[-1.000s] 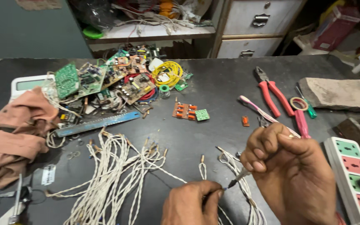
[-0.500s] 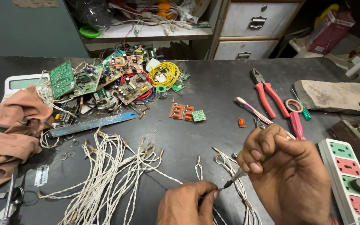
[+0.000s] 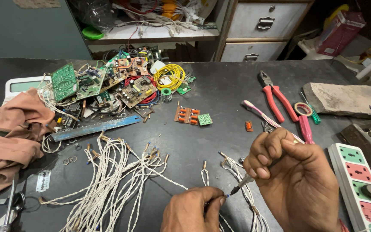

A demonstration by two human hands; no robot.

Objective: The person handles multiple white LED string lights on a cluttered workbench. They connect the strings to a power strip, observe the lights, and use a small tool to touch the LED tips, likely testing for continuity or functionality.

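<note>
Gripping soldering iron [image 3: 242, 185] | right hand [image 3: 297, 180] (clenched) | left hand [image 3: 192, 210] pinching wire [image 3: 226, 196]

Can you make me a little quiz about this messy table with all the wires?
1. True or false: the red pliers lie on the table, untouched by either hand.
2. What does the right hand hold? A) a thin dark-tipped tool B) the blue ruler C) the pink cloth
3. Fill in: the left hand pinches a wire end between its ____.

Key: 1 true; 2 A; 3 fingers.
</note>
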